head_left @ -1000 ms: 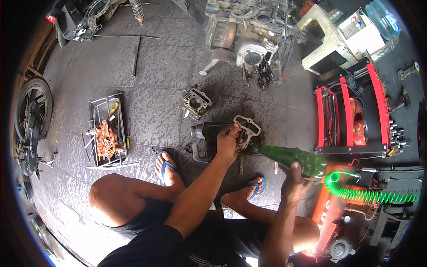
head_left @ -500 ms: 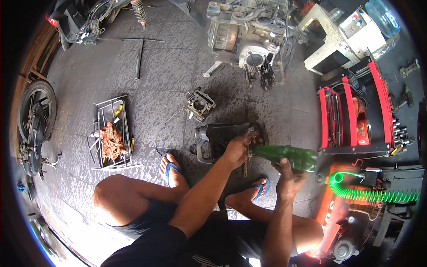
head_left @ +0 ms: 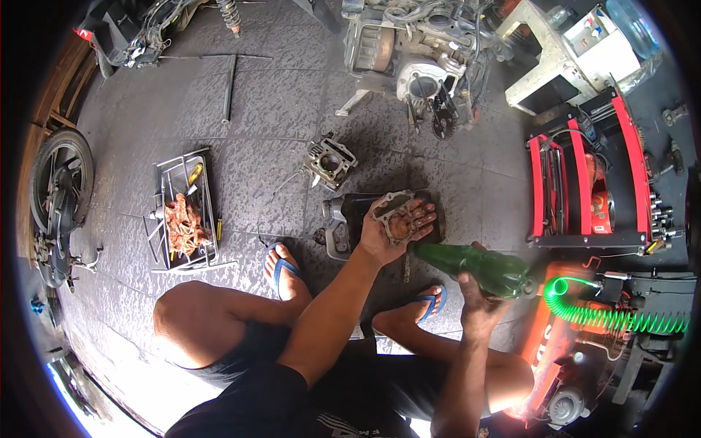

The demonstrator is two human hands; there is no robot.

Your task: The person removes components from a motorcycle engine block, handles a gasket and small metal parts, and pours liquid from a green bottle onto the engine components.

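A thin, flat gasket (head_left: pixel 395 197) with a large round hole lies over the palm and fingers of my left hand (head_left: pixel 401 222). The hand is turned palm up, its palm showing through the hole. My right hand (head_left: pixel 481 303) is wrapped round a green plastic bottle (head_left: pixel 478 264), held tilted with its neck toward the left hand and its base to the right. The neck tip sits close by the left palm; I cannot tell whether liquid comes out. Under the hands lies a black container (head_left: pixel 353 206) with a grey handle, partly hidden by my left hand.
A metal engine part (head_left: pixel 330 162) sits on the floor ahead. Left stands a wire-framed tray (head_left: pixel 207 182) with reddish rags and a screwdriver. A large engine (head_left: pixel 409 51) is at the back, a red tool rack (head_left: pixel 577 175) to the right, an orange compressor (head_left: pixel 544 332) near right.
My left hand has turned palm up, bringing the gasket into plain view. The bottle has shifted slightly right and down, its neck now apart from the left fingers.
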